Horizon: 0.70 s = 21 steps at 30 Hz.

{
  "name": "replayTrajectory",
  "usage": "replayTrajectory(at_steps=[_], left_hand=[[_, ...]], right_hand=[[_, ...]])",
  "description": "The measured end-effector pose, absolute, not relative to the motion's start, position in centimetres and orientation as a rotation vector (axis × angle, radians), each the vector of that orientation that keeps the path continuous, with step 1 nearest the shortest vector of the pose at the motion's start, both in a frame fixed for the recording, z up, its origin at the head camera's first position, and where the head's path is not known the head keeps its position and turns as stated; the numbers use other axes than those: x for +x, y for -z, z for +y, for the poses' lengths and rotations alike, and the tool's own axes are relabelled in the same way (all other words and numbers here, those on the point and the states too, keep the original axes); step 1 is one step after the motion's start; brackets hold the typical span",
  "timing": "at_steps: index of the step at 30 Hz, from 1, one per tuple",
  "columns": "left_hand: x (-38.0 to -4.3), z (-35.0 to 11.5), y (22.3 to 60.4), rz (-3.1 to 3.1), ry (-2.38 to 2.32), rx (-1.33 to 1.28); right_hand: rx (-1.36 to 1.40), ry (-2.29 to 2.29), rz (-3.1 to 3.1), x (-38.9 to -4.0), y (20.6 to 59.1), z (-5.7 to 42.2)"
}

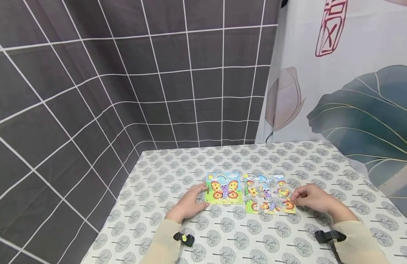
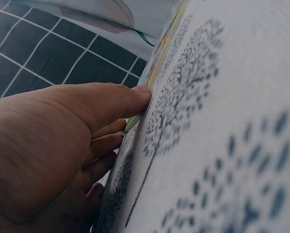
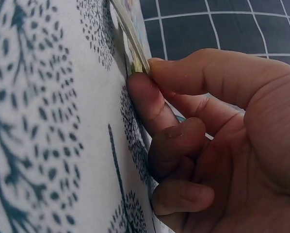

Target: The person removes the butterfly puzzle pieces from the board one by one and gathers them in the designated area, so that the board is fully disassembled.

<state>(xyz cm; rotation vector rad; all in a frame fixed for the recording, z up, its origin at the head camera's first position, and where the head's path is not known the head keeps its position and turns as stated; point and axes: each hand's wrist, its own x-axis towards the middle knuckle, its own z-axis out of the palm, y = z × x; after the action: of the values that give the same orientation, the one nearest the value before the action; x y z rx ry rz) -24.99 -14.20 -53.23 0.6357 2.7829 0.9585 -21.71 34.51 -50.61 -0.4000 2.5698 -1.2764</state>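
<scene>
A square butterfly picture puzzle [image 1: 224, 190] lies flat on the table, its picture whole. My left hand [image 1: 191, 201] rests at its left side, thumb and fingers spread and touching the edge; the left wrist view shows the thumb tip against that edge. To the right lies a second butterfly puzzle in several separated pieces [image 1: 266, 191], with gaps between them. At its lower right corner my right hand [image 1: 312, 197] pinches a puzzle piece [image 1: 289, 206] between thumb and index finger. The right wrist view shows the piece's thin edge [image 3: 134, 41] tilted off the cloth, other fingers curled.
A white cloth [image 1: 241, 240] printed with grey trees covers the table. Behind and to the left hangs a dark gridded curtain [image 1: 206, 86]. A white curtain [image 1: 299, 44] with large leaves hangs at the right. Each wrist wears a black strap.
</scene>
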Motion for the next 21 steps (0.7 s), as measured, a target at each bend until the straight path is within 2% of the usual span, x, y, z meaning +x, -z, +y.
replayTrajectory(at_steps=[21], left_hand=[[-24.99, -14.16, 53.11, 2.784, -0.96, 0.646]], right_hand=[[-0.322, 1.162, 2.631, -22.06, 50.58, 34.15]])
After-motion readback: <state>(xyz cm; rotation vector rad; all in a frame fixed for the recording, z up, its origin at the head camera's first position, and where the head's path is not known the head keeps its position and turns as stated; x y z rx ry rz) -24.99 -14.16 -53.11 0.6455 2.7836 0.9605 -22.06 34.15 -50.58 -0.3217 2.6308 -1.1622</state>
